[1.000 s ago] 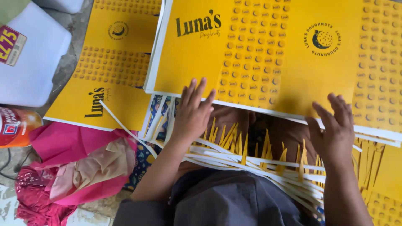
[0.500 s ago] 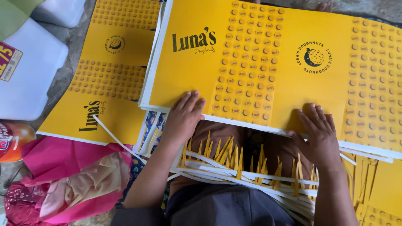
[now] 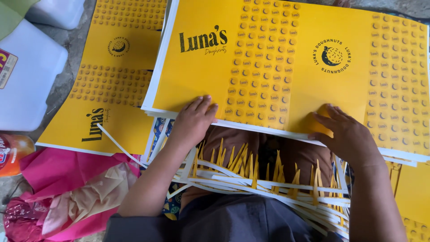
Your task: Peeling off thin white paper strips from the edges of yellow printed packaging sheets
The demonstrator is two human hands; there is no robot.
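A stack of large yellow printed sheets [image 3: 268, 67] with white borders lies in front of me. My left hand [image 3: 192, 120] rests flat on the stack's near edge, fingers spread on the top sheet. My right hand [image 3: 347, 134] presses on the near edge further right, fingers bent against the top sheet, which bulges slightly under them. Below both hands, across my lap, lies a pile of thin white and yellow paper offcut strips [image 3: 268, 183].
Another yellow printed sheet [image 3: 107, 89] lies to the left. A white plastic container [image 3: 27, 76] stands at far left, an orange bottle [image 3: 13, 152] below it. Pink cloth and crumpled paper [image 3: 67, 192] lie at lower left.
Both hands moved forward from hovering over the strips onto the near edge of the yellow stack. The view has shifted closer to the stack.
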